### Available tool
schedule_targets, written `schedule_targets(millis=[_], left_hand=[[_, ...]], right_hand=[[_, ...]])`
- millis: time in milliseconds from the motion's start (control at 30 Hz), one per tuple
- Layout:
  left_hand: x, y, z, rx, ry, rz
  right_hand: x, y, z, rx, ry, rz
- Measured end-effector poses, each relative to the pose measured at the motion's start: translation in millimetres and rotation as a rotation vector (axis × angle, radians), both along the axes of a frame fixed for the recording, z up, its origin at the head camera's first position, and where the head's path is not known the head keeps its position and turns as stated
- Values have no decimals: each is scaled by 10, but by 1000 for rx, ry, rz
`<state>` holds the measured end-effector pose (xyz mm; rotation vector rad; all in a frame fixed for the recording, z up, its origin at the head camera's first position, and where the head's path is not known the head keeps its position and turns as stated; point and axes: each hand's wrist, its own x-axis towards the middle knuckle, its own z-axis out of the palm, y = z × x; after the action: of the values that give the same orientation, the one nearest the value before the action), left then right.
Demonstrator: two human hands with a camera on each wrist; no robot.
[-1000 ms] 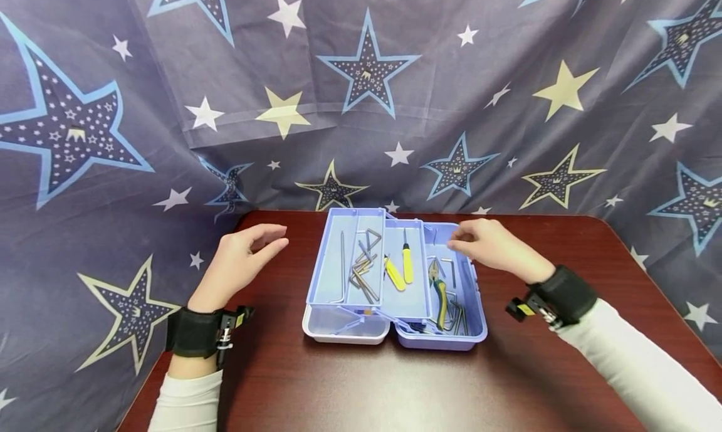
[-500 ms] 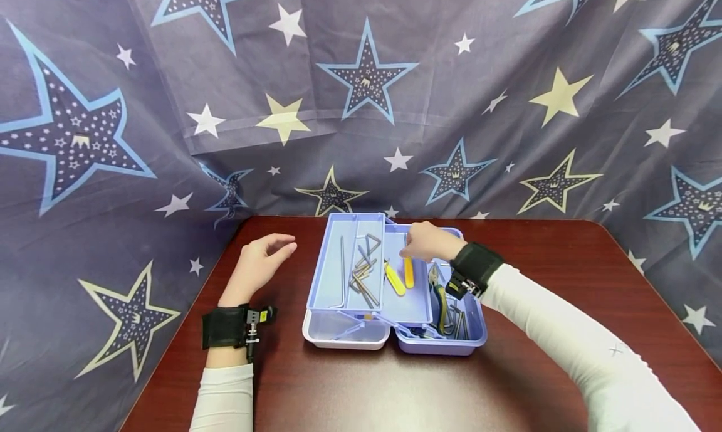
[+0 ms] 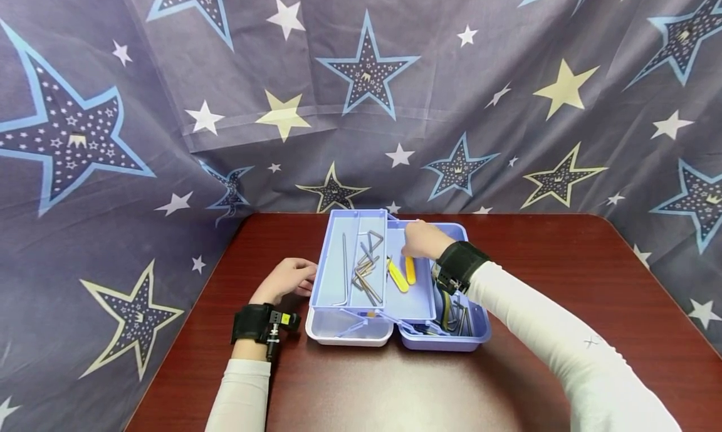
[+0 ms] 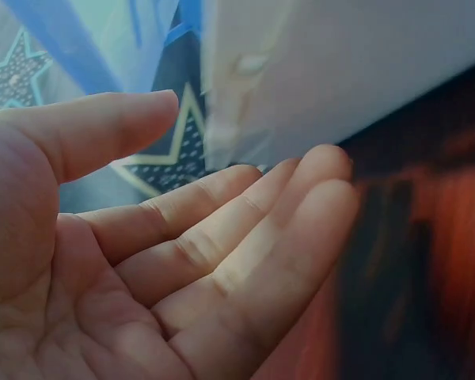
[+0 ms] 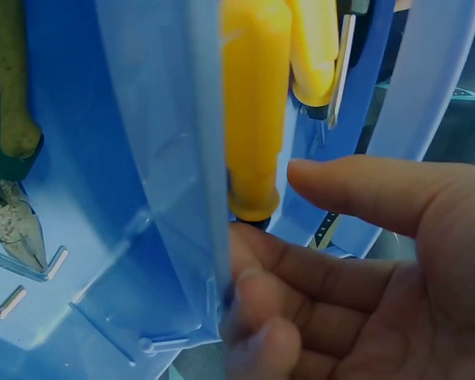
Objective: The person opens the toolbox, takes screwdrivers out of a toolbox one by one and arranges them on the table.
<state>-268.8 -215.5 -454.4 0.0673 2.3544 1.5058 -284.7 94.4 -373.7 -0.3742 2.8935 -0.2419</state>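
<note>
I see the right hand, thumb and fingers narrowly parted, at the end of the yellow handle lying in the middle tray of the toolbox, its shaft hidden from me. The left hand is loosely spread beside the toolbox; I cannot tell whether it touches. By the left wristband I find a yellow label too small to read, and the right wristband partly blocks my head view of the pliers
</note>
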Motion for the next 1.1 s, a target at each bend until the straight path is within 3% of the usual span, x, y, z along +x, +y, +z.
schedule_targets(millis=[167,367,600,900,1100], left_hand=[[-19,95,-84,-29,-15,-32],[-24,164,-115,-68,-3,-9],[-40,173,-157,-64,-10,-2],[-34,144,-171,-47,3,-10],[-33,106,-135,-39,0,-19]], right_hand=[[3,-4,-49,6,26,-39],[-7,13,-91,16,17,-106],[-5,175,148,-61,-42,-105],[20,940,577,-68,-6,-114],[176,1619,563,-130,-43,-175]])
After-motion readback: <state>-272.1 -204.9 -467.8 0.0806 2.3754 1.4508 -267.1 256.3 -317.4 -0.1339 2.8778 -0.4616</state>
